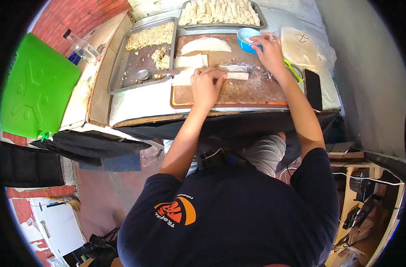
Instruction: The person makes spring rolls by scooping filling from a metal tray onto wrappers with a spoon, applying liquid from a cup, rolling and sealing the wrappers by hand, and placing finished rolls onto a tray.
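My left hand (206, 86) rests on the board with its fingers closed over the left end of a pale spring roll (237, 75). White wrapper still lies flat just above the roll. My right hand (269, 51) is at the small blue bowl (245, 34), fingers apart, with fingertips over its near right rim; how deep they reach is hidden. Both hands are above a brown cutting board (256, 95). Cut wrapper sheets (189, 62) lie left of the roll, and a half-round wrapper stack (206, 44) lies farther back.
At the left is a metal tray (118, 75) of crumbly filling (152, 36) with a spoon (143, 74). Behind stands a tray of rolls (221, 12). On the right are a plastic bag of wrappers (305, 49), green-handled scissors (294, 71) and a black phone (313, 89).
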Demonstrator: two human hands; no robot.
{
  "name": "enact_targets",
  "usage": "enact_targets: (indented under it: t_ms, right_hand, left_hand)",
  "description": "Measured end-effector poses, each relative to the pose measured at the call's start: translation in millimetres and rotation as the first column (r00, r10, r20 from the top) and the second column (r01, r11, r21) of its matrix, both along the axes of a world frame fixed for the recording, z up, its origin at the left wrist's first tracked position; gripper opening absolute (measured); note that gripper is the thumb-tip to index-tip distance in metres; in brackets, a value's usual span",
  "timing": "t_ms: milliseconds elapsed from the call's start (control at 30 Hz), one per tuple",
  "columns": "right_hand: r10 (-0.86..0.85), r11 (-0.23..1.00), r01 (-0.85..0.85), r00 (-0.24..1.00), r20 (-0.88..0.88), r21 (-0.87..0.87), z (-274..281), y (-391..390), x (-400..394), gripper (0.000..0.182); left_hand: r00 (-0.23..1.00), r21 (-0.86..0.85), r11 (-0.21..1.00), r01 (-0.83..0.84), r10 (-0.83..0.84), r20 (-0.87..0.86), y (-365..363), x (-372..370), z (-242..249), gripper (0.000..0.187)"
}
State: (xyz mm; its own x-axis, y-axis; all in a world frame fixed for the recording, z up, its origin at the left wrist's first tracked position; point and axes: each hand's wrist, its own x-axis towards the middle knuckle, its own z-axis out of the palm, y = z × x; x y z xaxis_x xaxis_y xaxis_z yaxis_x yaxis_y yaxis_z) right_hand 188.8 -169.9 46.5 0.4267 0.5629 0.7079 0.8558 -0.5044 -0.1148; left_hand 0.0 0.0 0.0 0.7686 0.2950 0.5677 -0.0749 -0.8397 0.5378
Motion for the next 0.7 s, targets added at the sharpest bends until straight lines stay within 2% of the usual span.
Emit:
enact_targets:
  t_ms: [67, 167, 267, 300, 367, 467, 567, 700]
  right_hand:
    - [0.046, 0.997, -0.042, 0.996, -0.074, 0.058, 2, 0, 3, 0.026]
    - [0.045, 0.999, -0.042, 0.989, -0.139, 0.022, 17, -10, 3, 0.027]
    - [0.072, 0.995, -0.076, 0.995, 0.062, 0.067, 13, -11, -24, 0.027]
    - [0.167, 0.986, -0.165, 0.979, -0.114, 0.027, 10, -13, -38, 0.027]
    - [0.313, 0.935, -0.354, 0.833, -0.456, -0.004, 2, -18, -67, 0.028]
    - [0.350, 0.927, -0.375, 0.856, -0.381, 0.010, -16, -16, -81, 0.025]
    - [0.343, 0.930, -0.365, 0.830, -0.439, 0.037, -26, -14, -74, 0.024]
    - [0.384, 0.918, -0.384, 0.790, -0.478, 0.103, -28, -6, -62, 0.016]
  left_hand:
    - [1.000, -0.007, 1.000, 0.012, -0.012, 0.003, 2, 1, -2, 0.012]
    - [1.000, -0.017, 1.000, 0.018, -0.017, 0.020, -3, 4, -2, 0.013]
    - [0.999, 0.006, 0.999, 0.044, -0.044, 0.004, -1, 3, 6, 0.013]
    - [0.999, 0.017, 0.999, 0.051, -0.051, -0.017, 1, 4, 7, 0.013]
    - [0.996, 0.032, 0.997, 0.066, -0.064, -0.058, 5, 6, 10, 0.014]
    - [0.996, 0.062, 0.996, 0.060, -0.056, -0.067, 6, 13, 12, 0.017]
    - [0.992, 0.155, 0.987, 0.047, -0.028, -0.120, 7, 20, 16, 0.017]
    - [0.941, 0.138, 0.990, 0.011, 0.036, -0.337, 8, 34, 20, 0.014]
